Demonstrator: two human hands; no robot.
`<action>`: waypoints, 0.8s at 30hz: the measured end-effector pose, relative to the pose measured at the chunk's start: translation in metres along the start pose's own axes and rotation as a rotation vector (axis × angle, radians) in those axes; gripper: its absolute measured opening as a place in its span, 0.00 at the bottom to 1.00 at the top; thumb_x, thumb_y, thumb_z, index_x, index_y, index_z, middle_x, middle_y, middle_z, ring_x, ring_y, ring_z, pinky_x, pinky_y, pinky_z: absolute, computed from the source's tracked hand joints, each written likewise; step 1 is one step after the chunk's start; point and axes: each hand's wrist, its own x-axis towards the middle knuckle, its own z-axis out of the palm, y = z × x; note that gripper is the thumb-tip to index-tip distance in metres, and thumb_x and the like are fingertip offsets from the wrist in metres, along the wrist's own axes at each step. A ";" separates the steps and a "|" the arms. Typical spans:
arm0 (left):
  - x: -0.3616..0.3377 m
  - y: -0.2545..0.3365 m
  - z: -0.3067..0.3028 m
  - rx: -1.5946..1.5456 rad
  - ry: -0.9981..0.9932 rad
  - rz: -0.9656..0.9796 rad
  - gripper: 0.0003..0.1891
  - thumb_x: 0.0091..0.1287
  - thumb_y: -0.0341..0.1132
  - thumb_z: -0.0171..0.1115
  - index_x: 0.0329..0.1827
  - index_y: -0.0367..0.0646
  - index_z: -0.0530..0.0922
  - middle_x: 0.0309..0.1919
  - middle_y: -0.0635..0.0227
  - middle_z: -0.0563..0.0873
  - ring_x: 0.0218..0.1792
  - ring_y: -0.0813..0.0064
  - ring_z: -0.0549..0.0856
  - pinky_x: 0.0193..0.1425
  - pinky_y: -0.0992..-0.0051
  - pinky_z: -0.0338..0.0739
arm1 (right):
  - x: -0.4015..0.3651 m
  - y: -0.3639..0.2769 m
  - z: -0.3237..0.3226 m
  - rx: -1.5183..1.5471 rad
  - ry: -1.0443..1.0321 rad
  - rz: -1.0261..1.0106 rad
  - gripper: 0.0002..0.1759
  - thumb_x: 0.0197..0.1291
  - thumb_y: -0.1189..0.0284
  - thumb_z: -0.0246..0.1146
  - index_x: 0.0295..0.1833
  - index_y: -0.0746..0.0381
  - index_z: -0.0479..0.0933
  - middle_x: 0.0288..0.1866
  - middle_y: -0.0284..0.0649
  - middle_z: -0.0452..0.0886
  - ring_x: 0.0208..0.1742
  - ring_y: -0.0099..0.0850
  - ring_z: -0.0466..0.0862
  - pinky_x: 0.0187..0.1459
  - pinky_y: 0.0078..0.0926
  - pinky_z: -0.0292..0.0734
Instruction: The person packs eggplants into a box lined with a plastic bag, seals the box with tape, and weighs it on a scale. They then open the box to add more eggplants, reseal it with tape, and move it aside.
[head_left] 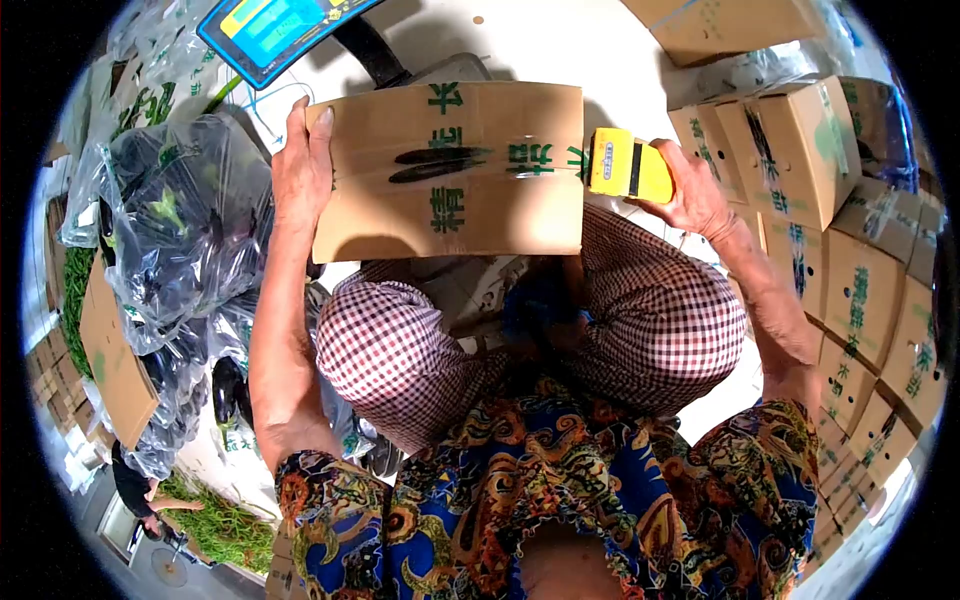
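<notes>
Left hand (302, 170): half-closed on carton (380, 215) at nine o'clock; we likely steady it
Right hand (692, 190): curled round yellow dispenser (655, 172), three o'clock

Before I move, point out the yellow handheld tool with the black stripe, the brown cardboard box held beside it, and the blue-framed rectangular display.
Yellow tool (656, 177): head view, body beside stripe.
Cardboard box (520, 215): head view, lower printed face.
Blue-framed display (277, 38): head view, lit screen.
</notes>
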 end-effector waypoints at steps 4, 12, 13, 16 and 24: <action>0.001 -0.008 0.000 0.024 0.018 0.042 0.30 0.73 0.58 0.43 0.72 0.52 0.63 0.60 0.45 0.77 0.62 0.44 0.75 0.67 0.58 0.66 | -0.011 0.005 -0.008 -0.016 0.017 -0.011 0.29 0.53 0.51 0.69 0.49 0.60 0.69 0.34 0.49 0.80 0.35 0.46 0.84 0.37 0.39 0.82; 0.014 -0.027 0.005 0.092 0.110 0.194 0.33 0.71 0.61 0.42 0.70 0.48 0.65 0.43 0.42 0.84 0.50 0.40 0.81 0.58 0.54 0.72 | -0.020 -0.030 -0.058 -0.041 -0.048 0.024 0.29 0.53 0.51 0.69 0.49 0.61 0.69 0.34 0.46 0.80 0.36 0.45 0.85 0.37 0.38 0.82; 0.008 -0.019 0.003 0.061 0.098 0.142 0.32 0.71 0.59 0.44 0.70 0.48 0.65 0.48 0.41 0.83 0.54 0.40 0.80 0.60 0.55 0.71 | -0.020 -0.030 -0.056 -0.064 -0.022 -0.022 0.29 0.53 0.51 0.70 0.49 0.61 0.69 0.34 0.46 0.80 0.36 0.45 0.85 0.37 0.38 0.82; 0.006 -0.018 0.000 0.064 0.079 0.134 0.31 0.72 0.59 0.44 0.71 0.49 0.65 0.50 0.41 0.82 0.55 0.40 0.79 0.61 0.56 0.70 | -0.018 -0.019 -0.041 -0.088 -0.023 -0.049 0.28 0.52 0.54 0.70 0.49 0.60 0.69 0.36 0.46 0.80 0.38 0.45 0.85 0.37 0.37 0.82; 0.009 -0.020 0.003 0.056 0.111 0.175 0.28 0.73 0.57 0.44 0.69 0.51 0.67 0.53 0.43 0.81 0.58 0.46 0.79 0.63 0.59 0.70 | -0.017 0.005 -0.008 -0.026 0.005 -0.055 0.26 0.51 0.60 0.71 0.48 0.62 0.68 0.35 0.47 0.79 0.34 0.43 0.84 0.36 0.37 0.82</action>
